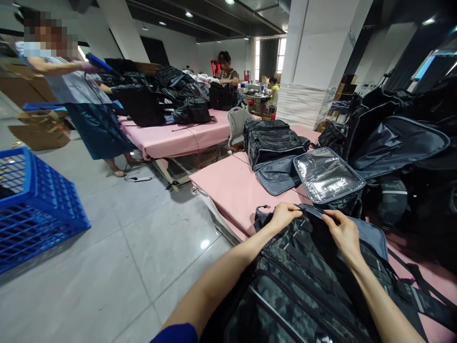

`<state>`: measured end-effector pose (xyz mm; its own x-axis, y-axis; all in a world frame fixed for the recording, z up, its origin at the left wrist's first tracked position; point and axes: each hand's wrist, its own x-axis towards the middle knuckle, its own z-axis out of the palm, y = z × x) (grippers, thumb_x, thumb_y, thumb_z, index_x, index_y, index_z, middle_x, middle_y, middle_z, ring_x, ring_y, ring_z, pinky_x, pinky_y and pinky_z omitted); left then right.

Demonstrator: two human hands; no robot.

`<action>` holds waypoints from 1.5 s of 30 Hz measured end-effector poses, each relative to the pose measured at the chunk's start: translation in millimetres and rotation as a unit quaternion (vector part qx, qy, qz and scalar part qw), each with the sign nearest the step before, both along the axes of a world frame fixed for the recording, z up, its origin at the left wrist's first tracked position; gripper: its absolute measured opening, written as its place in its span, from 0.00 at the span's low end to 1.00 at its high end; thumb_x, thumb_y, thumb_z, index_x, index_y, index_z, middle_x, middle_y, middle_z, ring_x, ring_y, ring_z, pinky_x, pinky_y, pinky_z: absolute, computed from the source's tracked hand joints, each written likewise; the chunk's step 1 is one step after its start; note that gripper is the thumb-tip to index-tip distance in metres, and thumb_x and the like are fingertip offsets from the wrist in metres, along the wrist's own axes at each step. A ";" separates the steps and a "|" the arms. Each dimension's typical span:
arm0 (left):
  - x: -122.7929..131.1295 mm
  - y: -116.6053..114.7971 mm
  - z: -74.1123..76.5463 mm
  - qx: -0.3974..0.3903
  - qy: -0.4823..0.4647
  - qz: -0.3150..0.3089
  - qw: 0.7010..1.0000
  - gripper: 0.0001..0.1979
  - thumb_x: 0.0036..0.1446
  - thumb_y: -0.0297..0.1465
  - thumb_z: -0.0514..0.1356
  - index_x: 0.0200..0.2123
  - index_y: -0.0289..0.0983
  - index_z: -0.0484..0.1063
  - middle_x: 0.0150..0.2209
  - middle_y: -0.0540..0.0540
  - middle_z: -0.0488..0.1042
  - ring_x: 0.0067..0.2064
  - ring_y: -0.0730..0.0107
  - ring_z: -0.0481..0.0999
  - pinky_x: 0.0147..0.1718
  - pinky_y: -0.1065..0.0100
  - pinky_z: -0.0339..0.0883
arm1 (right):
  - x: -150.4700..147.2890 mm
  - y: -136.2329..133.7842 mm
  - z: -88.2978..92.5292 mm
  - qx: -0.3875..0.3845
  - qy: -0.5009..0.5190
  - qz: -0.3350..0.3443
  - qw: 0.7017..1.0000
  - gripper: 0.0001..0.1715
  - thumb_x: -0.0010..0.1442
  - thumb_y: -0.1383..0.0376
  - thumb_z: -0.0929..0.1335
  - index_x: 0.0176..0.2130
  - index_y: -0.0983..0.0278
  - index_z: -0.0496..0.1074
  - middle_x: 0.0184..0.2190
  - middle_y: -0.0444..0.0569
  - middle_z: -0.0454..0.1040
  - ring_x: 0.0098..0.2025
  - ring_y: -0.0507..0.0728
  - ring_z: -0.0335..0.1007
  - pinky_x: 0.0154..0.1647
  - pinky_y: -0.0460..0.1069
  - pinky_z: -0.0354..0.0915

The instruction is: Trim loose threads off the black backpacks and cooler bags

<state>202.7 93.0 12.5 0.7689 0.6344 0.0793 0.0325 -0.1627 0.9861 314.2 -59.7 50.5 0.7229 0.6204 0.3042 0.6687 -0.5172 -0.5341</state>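
A dark camouflage backpack [296, 281] lies on the pink-covered table [228, 186] right in front of me. My left hand [285, 215] pinches the far edge of the bag, thumb and fingertips pressed together. A short way to the right, my right hand [342, 233] grips the same edge between thumb and fingers. Between the two hands runs a dark strip of fabric with grey lining behind it. Whether a zipper is in my fingers, I cannot make out. Just beyond my hands, an open bag flap [326, 174] shows its shiny silver lining.
Another camouflage bag [273, 138] stands at the table's far end, and open bags [396, 138] are heaped at right. A blue crate [46, 200] sits on the floor at left. A co-worker [85, 90] stands by a second pink table [178, 136] piled with bags. A white pillar [314, 62] rises behind.
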 end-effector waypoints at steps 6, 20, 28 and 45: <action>1.5 2.6 1.9 -0.111 -0.017 -0.031 0.993 0.09 0.45 0.29 0.61 0.29 0.29 0.76 0.25 0.48 0.74 0.27 0.75 0.69 0.29 0.72 0.63 | -12.5 12.2 -12.9 0.024 -0.065 0.032 0.997 0.24 0.57 0.51 0.60 0.40 0.62 0.75 0.35 0.51 0.76 0.36 0.58 0.70 0.35 0.49 0.58; -1.5 -1.6 4.7 -0.144 -0.045 -0.024 0.988 0.09 0.43 0.29 0.62 0.30 0.29 0.77 0.28 0.46 0.76 0.30 0.72 0.71 0.33 0.70 0.65 | -10.5 12.1 -17.2 0.012 -0.108 0.028 0.994 0.18 0.59 0.55 0.61 0.37 0.60 0.75 0.31 0.48 0.76 0.32 0.57 0.71 0.31 0.48 0.57; 2.3 -2.9 1.4 -0.072 -0.023 0.017 0.997 0.09 0.44 0.29 0.62 0.31 0.31 0.79 0.30 0.45 0.78 0.32 0.70 0.73 0.34 0.71 0.66 | -9.1 8.0 -15.5 0.003 -0.132 0.034 0.991 0.19 0.59 0.54 0.62 0.40 0.60 0.75 0.33 0.49 0.77 0.34 0.57 0.71 0.32 0.48 0.57; -4.0 -7.6 5.9 0.307 0.033 0.060 0.949 0.07 0.53 0.28 0.61 0.36 0.37 0.78 0.36 0.47 0.78 0.38 0.66 0.75 0.42 0.66 0.65 | -10.6 4.5 -8.4 -0.046 -0.175 0.006 0.983 0.14 0.60 0.58 0.63 0.39 0.60 0.75 0.31 0.49 0.76 0.33 0.56 0.70 0.28 0.47 0.53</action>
<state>198.7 85.4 18.5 0.7103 0.5673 0.4167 0.1451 -0.6973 0.7019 303.5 -55.2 42.1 0.5754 0.6656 0.4754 0.8103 -0.5429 -0.2206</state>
